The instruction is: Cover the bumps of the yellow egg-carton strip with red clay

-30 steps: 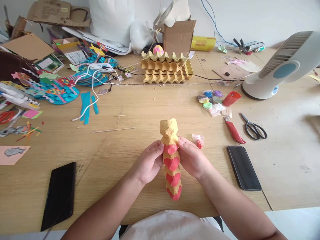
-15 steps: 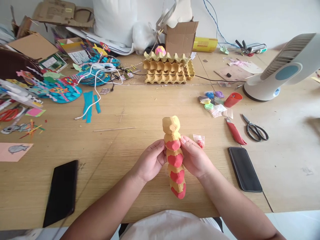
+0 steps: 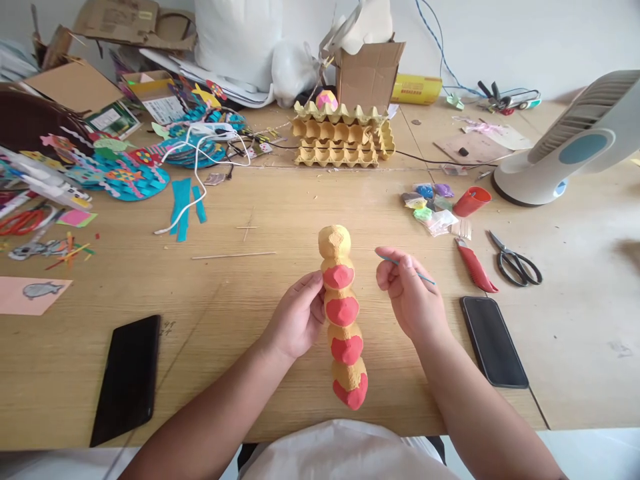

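Note:
A yellow egg-carton strip (image 3: 343, 325) with rounded cups, several covered by red patches that look like clay, is held lengthwise over the table. My left hand (image 3: 299, 315) grips its left side near the upper cups, thumb on top. To the right and apart from the strip, my right hand (image 3: 414, 293) pinches a thin blue stick (image 3: 407, 268) between thumb and fingers. The stick slants down to the right and does not touch the strip.
Stacked egg cartons (image 3: 343, 143) stand at the back. To the right are scissors (image 3: 515, 260), a red cutter (image 3: 475, 267), a phone (image 3: 494, 341), small clay packets (image 3: 430, 207), a red cup (image 3: 471, 201) and a fan (image 3: 565, 147). A black tablet (image 3: 126, 380) lies left.
My right hand has let go of the strip, moved right and now holds the blue stick. The left hand keeps its grip. The small bag of red pieces is no longer visible.

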`<state>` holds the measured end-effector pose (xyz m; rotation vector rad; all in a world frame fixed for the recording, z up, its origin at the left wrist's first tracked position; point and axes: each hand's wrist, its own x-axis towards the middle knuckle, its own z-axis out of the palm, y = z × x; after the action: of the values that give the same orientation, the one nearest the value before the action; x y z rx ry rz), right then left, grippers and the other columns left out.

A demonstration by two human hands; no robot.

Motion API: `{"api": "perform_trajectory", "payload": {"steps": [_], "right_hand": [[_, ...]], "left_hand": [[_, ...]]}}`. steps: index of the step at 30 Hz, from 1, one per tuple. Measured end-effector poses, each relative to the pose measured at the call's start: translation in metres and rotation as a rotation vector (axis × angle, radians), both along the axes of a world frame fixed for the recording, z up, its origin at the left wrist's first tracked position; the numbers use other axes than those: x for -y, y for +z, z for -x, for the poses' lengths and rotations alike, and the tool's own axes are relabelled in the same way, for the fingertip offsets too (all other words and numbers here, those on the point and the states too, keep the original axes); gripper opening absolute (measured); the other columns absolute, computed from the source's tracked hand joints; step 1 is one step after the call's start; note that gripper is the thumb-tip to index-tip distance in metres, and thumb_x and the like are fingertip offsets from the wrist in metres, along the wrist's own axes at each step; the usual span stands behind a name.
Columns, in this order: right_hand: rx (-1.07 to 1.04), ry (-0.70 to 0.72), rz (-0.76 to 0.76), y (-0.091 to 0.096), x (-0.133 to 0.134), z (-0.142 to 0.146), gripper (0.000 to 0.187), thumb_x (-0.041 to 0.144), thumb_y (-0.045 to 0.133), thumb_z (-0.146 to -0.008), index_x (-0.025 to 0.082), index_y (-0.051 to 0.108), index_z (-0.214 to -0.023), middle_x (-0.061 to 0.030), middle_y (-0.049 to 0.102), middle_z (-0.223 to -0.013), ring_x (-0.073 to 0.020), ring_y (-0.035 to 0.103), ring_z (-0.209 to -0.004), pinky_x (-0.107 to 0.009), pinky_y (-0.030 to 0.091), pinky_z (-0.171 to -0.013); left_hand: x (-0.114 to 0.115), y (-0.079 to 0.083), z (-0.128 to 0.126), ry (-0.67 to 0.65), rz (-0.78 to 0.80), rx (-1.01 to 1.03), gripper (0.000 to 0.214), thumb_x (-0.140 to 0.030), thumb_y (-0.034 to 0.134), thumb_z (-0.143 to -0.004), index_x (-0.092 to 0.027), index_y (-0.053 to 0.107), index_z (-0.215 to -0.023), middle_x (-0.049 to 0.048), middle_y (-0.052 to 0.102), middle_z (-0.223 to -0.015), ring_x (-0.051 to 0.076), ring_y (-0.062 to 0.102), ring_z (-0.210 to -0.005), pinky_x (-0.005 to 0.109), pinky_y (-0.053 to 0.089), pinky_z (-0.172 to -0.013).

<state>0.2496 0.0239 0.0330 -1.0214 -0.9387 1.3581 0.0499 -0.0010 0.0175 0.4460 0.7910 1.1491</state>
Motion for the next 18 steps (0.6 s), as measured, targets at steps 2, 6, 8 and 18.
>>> {"api": "perform_trajectory", "payload": {"steps": [2, 6, 8, 18], "right_hand": [[0.023, 0.008, -0.045, 0.002, 0.004, -0.003, 0.047, 0.070, 0.069, -0.098, 0.027, 0.084, -0.108, -0.0014, 0.056, -0.074, -0.0204, 0.049, -0.074, -0.037, 0.043, -0.071], [0.020, 0.143, -0.064, 0.007, 0.013, -0.005, 0.032, 0.060, 0.080, -0.096, 0.029, 0.083, -0.099, -0.0011, 0.059, -0.074, -0.0200, 0.051, -0.075, -0.037, 0.042, -0.072], [0.013, 0.189, -0.047, 0.009, 0.017, -0.005, 0.026, 0.054, 0.085, -0.093, 0.029, 0.081, -0.097, -0.0006, 0.062, -0.076, -0.0190, 0.052, -0.073, -0.036, 0.042, -0.071], [-0.039, 0.205, 0.054, 0.010, 0.015, 0.006, 0.028, 0.049, 0.091, -0.086, 0.026, 0.077, -0.090, 0.0011, 0.063, -0.074, -0.0160, 0.052, -0.069, -0.033, 0.042, -0.068]], "left_hand": [[0.000, 0.000, 0.000, 0.023, 0.007, -0.019, 0.033, -0.051, 0.088, -0.088, -0.021, 0.076, -0.086, 0.0022, 0.069, -0.078, 0.017, 0.058, -0.068, 0.030, 0.046, -0.062], [0.001, 0.000, -0.001, 0.025, -0.002, -0.060, 0.035, -0.054, 0.087, -0.088, -0.020, 0.078, -0.087, 0.0032, 0.069, -0.078, 0.017, 0.057, -0.068, 0.032, 0.046, -0.064], [0.003, 0.000, -0.002, 0.023, -0.006, -0.079, 0.037, -0.055, 0.088, -0.087, -0.019, 0.079, -0.088, 0.0042, 0.070, -0.079, 0.017, 0.057, -0.068, 0.031, 0.045, -0.063], [0.009, -0.001, -0.007, -0.033, -0.014, -0.077, 0.039, -0.053, 0.093, -0.082, -0.017, 0.077, -0.084, 0.0035, 0.071, -0.076, 0.016, 0.061, -0.066, 0.028, 0.050, -0.061]]}}
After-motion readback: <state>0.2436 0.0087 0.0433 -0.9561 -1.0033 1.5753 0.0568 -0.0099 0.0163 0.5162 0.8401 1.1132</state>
